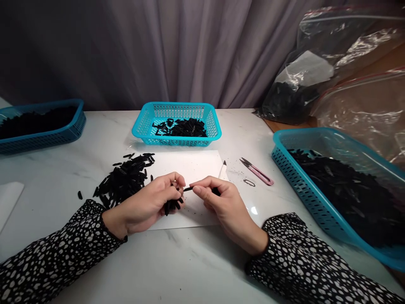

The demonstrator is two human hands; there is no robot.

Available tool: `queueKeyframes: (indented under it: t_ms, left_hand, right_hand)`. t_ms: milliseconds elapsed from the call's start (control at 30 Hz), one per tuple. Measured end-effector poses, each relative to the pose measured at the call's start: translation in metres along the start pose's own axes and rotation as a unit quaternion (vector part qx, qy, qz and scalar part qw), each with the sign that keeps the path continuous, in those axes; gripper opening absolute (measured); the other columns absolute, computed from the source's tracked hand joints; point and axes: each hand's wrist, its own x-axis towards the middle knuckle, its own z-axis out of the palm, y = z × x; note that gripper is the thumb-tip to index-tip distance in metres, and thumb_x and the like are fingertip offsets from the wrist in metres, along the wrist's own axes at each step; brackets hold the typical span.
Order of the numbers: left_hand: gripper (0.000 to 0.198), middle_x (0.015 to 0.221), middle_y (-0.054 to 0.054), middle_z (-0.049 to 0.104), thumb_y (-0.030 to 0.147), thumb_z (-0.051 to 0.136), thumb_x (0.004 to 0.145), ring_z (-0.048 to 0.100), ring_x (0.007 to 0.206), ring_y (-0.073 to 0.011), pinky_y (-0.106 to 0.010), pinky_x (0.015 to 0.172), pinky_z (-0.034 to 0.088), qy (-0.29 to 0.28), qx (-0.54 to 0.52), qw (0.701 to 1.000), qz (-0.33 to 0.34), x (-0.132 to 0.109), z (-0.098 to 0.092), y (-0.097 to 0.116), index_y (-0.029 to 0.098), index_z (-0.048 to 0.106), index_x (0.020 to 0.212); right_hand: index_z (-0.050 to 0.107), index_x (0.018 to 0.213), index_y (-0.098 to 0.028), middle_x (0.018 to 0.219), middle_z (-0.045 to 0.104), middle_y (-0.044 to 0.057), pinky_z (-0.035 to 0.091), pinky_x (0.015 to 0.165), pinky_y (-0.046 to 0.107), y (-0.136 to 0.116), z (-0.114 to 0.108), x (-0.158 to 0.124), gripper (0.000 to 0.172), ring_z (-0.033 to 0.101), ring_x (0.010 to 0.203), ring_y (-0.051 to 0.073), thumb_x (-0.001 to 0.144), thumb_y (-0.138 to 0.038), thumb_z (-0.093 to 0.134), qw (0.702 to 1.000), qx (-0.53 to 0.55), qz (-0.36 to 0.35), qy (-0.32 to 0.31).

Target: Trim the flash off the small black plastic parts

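My left hand (155, 202) is closed around a small bunch of short black strips (172, 205), some poking out below its fingers. Between the thumb and forefinger of my right hand (221, 198) is one thin black strip (188, 189), its tip pointing at my left fingertips. Another dark piece shows by the curled right fingers. Both hands are above a white sheet (202, 164). A heap of similar black pieces (123, 181) lies beside my left wrist. What the pieces are made of, I cannot tell.
Beyond the sheet stands a turquoise basket (177, 141) with some black pieces. Fuller baskets stand at left (47, 137) and right (300, 207). Pink thread snips (257, 172), a white-handled pointed tool (222, 171) and a small dark loop (249, 183) lie right of centre. Clear plastic bags (341, 46) rise behind.
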Motion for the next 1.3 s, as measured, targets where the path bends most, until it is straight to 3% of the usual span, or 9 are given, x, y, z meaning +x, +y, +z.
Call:
queueKeyframes:
  t_ms: [167, 300, 433, 567, 700, 867, 1033, 1200, 1300]
  left_hand:
    - [0.008, 0.056, 0.003, 0.045, 0.011, 0.057, 0.075, 0.037, 0.052, -0.0074, -0.018, 0.046, 0.028, 0.029, -0.145, 0.989, 0.019, 0.005, -0.007, -0.001, 0.014, 0.063, 0.079]
    - [0.013, 0.061, -0.002, 0.051, 0.009, 0.055, 0.076, 0.039, 0.053, -0.0073, -0.017, 0.042, 0.028, 0.057, -0.186, 0.981, 0.026, 0.01, -0.01, -0.005, 0.012, 0.063, 0.066]
    - [0.018, 0.068, -0.004, 0.057, 0.01, 0.053, 0.082, 0.042, 0.054, -0.007, -0.016, 0.042, 0.03, 0.066, -0.157, 0.985, 0.026, 0.01, -0.008, -0.006, 0.01, 0.068, 0.071]
    - [0.024, 0.073, -0.007, 0.062, 0.023, 0.054, 0.089, 0.047, 0.059, -0.0087, -0.016, 0.042, 0.031, 0.04, -0.124, 0.991, 0.025, 0.006, -0.004, -0.005, 0.011, 0.07, 0.076]
    - [0.013, 0.08, -0.007, 0.064, 0.018, 0.057, 0.086, 0.047, 0.06, -0.0082, -0.016, 0.043, 0.03, 0.006, -0.104, 0.995, 0.005, 0.003, -0.002, -0.005, 0.012, 0.068, 0.086]
    - [0.005, 0.076, -0.002, 0.061, 0.018, 0.065, 0.085, 0.037, 0.052, -0.0041, -0.016, 0.04, 0.018, 0.011, -0.061, 0.998, -0.006, 0.002, -0.001, -0.005, 0.014, 0.063, 0.086]
    - [0.022, 0.072, 0.0, 0.063, 0.035, 0.071, 0.085, 0.04, 0.052, -0.0046, -0.017, 0.043, 0.021, 0.016, -0.005, 1.0, 0.004, 0.001, -0.002, -0.008, 0.018, 0.058, 0.083]
    - [0.03, 0.053, 0.005, 0.051, 0.04, 0.077, 0.078, 0.038, 0.049, -0.0065, -0.019, 0.043, 0.019, 0.038, 0.024, 0.999, 0.019, 0.002, -0.003, -0.01, 0.018, 0.057, 0.072]
    - [0.027, 0.061, 0.002, 0.059, 0.04, 0.073, 0.082, 0.038, 0.051, -0.0059, -0.02, 0.044, 0.019, 0.05, 0.025, 0.998, 0.032, 0.003, -0.002, -0.009, 0.017, 0.06, 0.075]
  right_hand:
    - [0.074, 0.079, -0.018, 0.048, 0.033, -0.009, 0.013, 0.043, 0.025, 0.003, -0.001, 0.002, 0.025, 0.021, 0.045, 0.007, 0.075, -0.042, 0.078, 0.996, 0.068, 0.046, 0.016]
    - [0.077, 0.082, -0.018, 0.048, 0.034, -0.009, 0.013, 0.042, 0.024, 0.004, -0.002, 0.002, 0.025, 0.02, 0.045, 0.007, 0.075, -0.042, 0.08, 0.996, 0.072, 0.05, 0.025]
    - [0.079, 0.085, -0.019, 0.048, 0.035, -0.008, 0.014, 0.042, 0.025, 0.004, -0.002, 0.003, 0.024, 0.021, 0.046, 0.007, 0.076, -0.041, 0.079, 0.997, 0.054, 0.032, 0.034]
    - [0.079, 0.084, -0.019, 0.049, 0.035, -0.008, 0.015, 0.042, 0.025, 0.005, -0.003, 0.003, 0.024, 0.022, 0.046, 0.007, 0.077, -0.042, 0.078, 0.998, 0.048, 0.02, 0.038]
    - [0.077, 0.082, -0.018, 0.048, 0.034, -0.008, 0.015, 0.042, 0.025, 0.004, -0.003, 0.003, 0.026, 0.023, 0.046, 0.007, 0.077, -0.043, 0.077, 0.998, 0.047, 0.024, 0.038]
    - [0.07, 0.075, -0.018, 0.048, 0.032, -0.009, 0.015, 0.042, 0.025, 0.003, -0.002, 0.003, 0.032, 0.021, 0.045, 0.007, 0.078, -0.049, 0.076, 0.998, 0.044, 0.034, 0.037]
    - [0.058, 0.066, -0.019, 0.049, 0.031, -0.009, 0.015, 0.042, 0.025, 0.003, -0.002, 0.004, 0.039, 0.021, 0.045, 0.007, 0.077, -0.053, 0.075, 0.997, 0.062, 0.04, 0.034]
    - [0.053, 0.065, -0.02, 0.049, 0.03, -0.01, 0.014, 0.043, 0.025, 0.003, -0.002, 0.003, 0.041, 0.02, 0.045, 0.007, 0.078, -0.052, 0.075, 0.995, 0.083, 0.054, 0.032]
    - [0.051, 0.064, -0.02, 0.049, 0.031, -0.01, 0.014, 0.042, 0.024, 0.003, -0.002, 0.003, 0.043, 0.02, 0.045, 0.007, 0.077, -0.052, 0.075, 0.994, 0.089, 0.057, 0.033]
